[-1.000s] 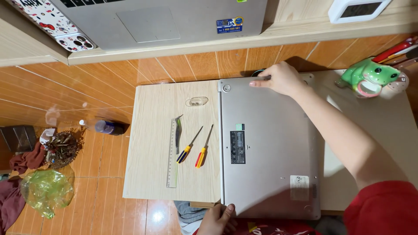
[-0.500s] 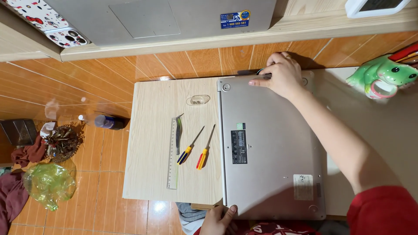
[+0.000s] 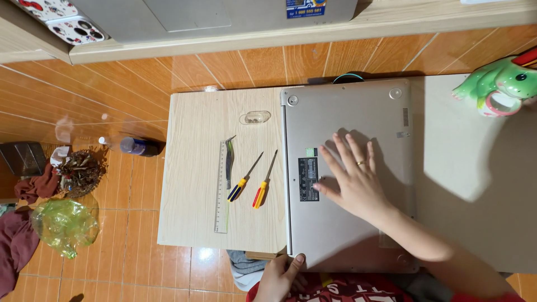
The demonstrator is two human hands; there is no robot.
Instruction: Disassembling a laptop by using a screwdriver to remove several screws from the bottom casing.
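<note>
A silver laptop [image 3: 347, 117] lies upside down on a small light-wood table [image 3: 196, 134]. My right hand [image 3: 352, 179] rests flat on the laptop's underside, fingers spread, a ring on one finger. My left hand [image 3: 282, 274] touches the laptop's near left corner with thumb and fingers. Left of the laptop lie two screwdrivers, one with a blue-yellow handle [image 3: 244, 178] and one with a red-yellow handle [image 3: 264, 180]. Beside them sit a clear ruler [image 3: 222, 187], dark tweezers [image 3: 229, 162] and a small clear case [image 3: 255, 117].
A green frog-shaped holder [image 3: 500, 84] stands at the right edge. Another grey laptop [image 3: 224, 17] and phone cases [image 3: 61, 19] lie on a shelf at the top. On the tiled floor at left are a small bottle [image 3: 137, 146], a green plastic bag [image 3: 62, 223] and cloth.
My right hand has moved from the laptop's far edge down to the middle of its underside and now lies flat. The view has shifted slightly; my left hand stays at the near corner.
</note>
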